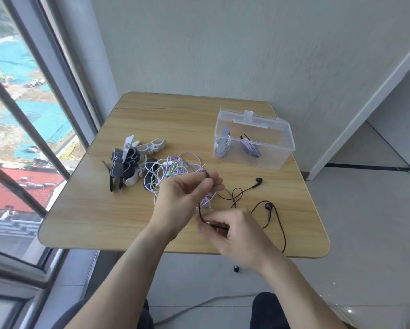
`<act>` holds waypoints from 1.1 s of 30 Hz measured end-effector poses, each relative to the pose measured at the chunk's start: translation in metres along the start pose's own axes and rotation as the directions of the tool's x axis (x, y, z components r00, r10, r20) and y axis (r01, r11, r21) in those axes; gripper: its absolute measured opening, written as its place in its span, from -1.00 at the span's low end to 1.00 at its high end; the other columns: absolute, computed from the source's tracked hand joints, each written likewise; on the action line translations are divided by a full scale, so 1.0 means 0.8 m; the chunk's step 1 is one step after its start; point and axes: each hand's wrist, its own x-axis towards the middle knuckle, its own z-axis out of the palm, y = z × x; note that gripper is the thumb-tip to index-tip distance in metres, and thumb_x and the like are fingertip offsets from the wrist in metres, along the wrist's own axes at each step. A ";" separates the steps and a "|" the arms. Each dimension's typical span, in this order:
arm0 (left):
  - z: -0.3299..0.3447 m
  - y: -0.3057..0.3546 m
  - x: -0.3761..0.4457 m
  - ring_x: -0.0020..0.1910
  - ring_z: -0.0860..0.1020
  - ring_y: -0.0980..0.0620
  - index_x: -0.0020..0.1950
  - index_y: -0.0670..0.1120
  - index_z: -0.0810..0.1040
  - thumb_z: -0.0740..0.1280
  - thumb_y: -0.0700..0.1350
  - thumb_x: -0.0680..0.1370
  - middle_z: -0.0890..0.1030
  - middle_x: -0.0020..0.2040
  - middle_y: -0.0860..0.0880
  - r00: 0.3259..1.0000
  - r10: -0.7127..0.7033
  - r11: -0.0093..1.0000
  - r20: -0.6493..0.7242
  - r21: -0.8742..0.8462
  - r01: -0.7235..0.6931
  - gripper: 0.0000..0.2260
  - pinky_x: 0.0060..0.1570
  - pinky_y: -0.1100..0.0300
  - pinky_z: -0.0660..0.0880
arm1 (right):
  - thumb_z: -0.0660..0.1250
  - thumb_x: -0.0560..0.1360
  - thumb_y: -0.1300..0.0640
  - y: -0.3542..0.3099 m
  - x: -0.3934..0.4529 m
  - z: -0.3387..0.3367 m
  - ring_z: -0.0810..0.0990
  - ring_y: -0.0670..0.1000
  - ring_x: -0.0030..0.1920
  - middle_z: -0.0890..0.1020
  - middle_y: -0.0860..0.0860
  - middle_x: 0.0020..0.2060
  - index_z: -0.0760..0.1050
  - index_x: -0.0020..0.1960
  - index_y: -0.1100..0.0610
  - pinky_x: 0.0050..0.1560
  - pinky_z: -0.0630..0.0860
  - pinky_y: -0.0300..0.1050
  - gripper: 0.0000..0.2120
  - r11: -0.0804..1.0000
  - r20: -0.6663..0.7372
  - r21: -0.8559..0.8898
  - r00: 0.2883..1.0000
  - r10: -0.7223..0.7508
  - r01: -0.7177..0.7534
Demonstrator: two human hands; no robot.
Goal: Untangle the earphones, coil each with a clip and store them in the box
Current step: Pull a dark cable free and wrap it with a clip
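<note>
My left hand (189, 195) is raised over the table's middle and pinches the dark earphone cable (278, 224) near its top. My right hand (234, 236) pinches the same cable lower down, close to the front edge. The cable's two black earbuds (258, 180) lie on the wood to the right, and one loop hangs over the table's front. A tangle of purple, white and green earphones (175, 169) lies just behind my left hand. A pile of grey, black and white clips (130, 162) sits to the left. The clear box (253, 138) stands open at the back right, with two clipped coils inside.
The small wooden table (99, 210) has rounded corners and stands against a grey wall. A window with metal bars runs along the left side. My knees show below the table's front edge, and a grey cable lies on the tiled floor.
</note>
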 end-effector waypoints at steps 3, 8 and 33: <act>-0.008 -0.010 0.000 -0.17 0.68 0.05 -0.08 -0.13 0.64 0.28 -0.30 0.61 0.72 -0.17 -0.03 0.996 0.054 0.912 0.075 0.402 -0.080 -0.82 -0.04 0.13 0.59 | 0.40 0.56 0.16 0.001 -0.002 -0.002 0.35 -0.04 -0.41 0.48 -0.07 -0.45 0.59 -0.23 0.16 -0.35 0.29 -0.22 -0.80 0.998 -0.035 0.059 0.999 -0.027 0.029; -0.005 0.002 -0.009 -0.47 0.28 -0.02 -0.30 -0.13 0.49 0.19 -0.22 0.63 0.39 -0.47 -0.07 0.931 -0.225 0.918 0.287 0.384 0.103 -0.70 -0.41 0.16 0.27 | 0.45 0.53 0.20 0.005 0.000 -0.029 0.53 0.02 -0.46 0.67 -0.07 -0.41 0.68 -0.27 0.11 -0.42 0.42 -0.10 -0.80 0.984 -0.189 0.179 0.981 0.043 -0.008; -0.001 0.004 -0.001 -0.25 0.64 0.22 0.04 -0.27 0.64 0.12 -0.51 0.51 0.72 -0.12 -0.01 0.988 -0.115 0.962 0.100 0.258 0.086 -0.65 -0.43 0.48 0.34 | 0.35 0.60 0.04 -0.005 -0.003 -0.011 0.21 0.01 -0.42 0.28 -0.01 -0.49 0.48 -0.30 -0.01 -0.40 0.17 -0.10 -0.70 0.997 0.042 0.051 0.998 0.052 -0.054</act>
